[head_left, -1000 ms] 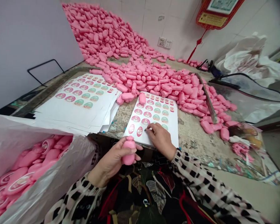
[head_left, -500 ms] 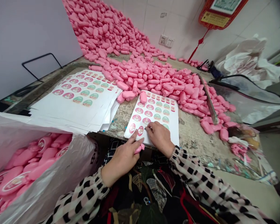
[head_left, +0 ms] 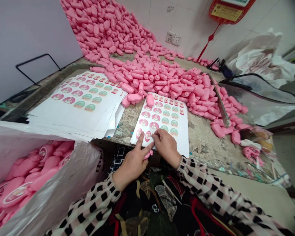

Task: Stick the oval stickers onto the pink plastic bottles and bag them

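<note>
My left hand (head_left: 132,160) is closed round a small pink bottle (head_left: 147,154), mostly hidden under the palm, while its index finger stretches onto the near edge of a sticker sheet (head_left: 184,139). My right hand (head_left: 166,146) lies on the same sheet beside it, fingertips pinched at an oval pink sticker (head_left: 147,135) in the nearest row. The sheet carries rows of pink and green oval stickers. One loose pink bottle (head_left: 150,99) lies on the sheet's far edge.
A big heap of pink bottles (head_left: 162,82) covers the back of the worn table (head_left: 206,144) and climbs the wall corner. A stack of sticker sheets (head_left: 81,105) lies at left. A clear plastic bag (head_left: 64,186) of labelled bottles stands at near left.
My left hand carried the pink bottle from my lap up to the sheet's near edge and put its index finger on the sheet. My right hand stayed at the nearest sticker row.
</note>
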{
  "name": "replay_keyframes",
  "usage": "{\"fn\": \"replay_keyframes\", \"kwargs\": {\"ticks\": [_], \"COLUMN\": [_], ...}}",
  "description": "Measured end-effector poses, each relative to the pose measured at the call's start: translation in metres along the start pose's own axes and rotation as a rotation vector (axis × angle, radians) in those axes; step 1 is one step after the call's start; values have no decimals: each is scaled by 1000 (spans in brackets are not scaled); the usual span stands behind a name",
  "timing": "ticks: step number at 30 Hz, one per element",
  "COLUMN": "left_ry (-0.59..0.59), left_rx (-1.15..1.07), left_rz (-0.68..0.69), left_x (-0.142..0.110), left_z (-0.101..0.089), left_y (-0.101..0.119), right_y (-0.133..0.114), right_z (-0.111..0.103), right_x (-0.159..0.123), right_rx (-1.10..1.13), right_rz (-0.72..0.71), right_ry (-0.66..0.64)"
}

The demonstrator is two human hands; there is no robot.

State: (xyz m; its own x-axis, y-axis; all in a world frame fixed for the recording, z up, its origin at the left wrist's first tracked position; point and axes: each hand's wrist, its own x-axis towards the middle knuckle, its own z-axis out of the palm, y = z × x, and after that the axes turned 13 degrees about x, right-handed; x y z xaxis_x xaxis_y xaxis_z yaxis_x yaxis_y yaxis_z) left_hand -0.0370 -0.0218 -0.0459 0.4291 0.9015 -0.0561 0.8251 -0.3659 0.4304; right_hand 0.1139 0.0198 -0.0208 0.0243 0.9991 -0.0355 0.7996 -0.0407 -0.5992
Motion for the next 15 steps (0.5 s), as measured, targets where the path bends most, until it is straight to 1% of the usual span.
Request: {"fn": "replay_keyframes", "kwargs": {"ticks": [3, 7, 9, 12, 15], "left_ry": [15, 20, 26, 48, 66], "left_rx": [25, 47, 48, 39, 26], "left_rz": [9, 3, 2, 9, 19], "left_x": [0, 0, 0, -1, -1], "left_z": [2, 4, 5, 5, 5], "left_y": [0, 0, 0, 0, 0], "right_y": [-1, -5, -10, -20, -22], "right_z": [0, -2, -4, -9, -14], "right_x": [2, 7, 7, 3, 1], "right_rx": [11, -34, -84, -156, -103], "right_rz": [16, 23, -19, -134, -202], "right_ry": [-6, -3, 17, 73, 135]}}
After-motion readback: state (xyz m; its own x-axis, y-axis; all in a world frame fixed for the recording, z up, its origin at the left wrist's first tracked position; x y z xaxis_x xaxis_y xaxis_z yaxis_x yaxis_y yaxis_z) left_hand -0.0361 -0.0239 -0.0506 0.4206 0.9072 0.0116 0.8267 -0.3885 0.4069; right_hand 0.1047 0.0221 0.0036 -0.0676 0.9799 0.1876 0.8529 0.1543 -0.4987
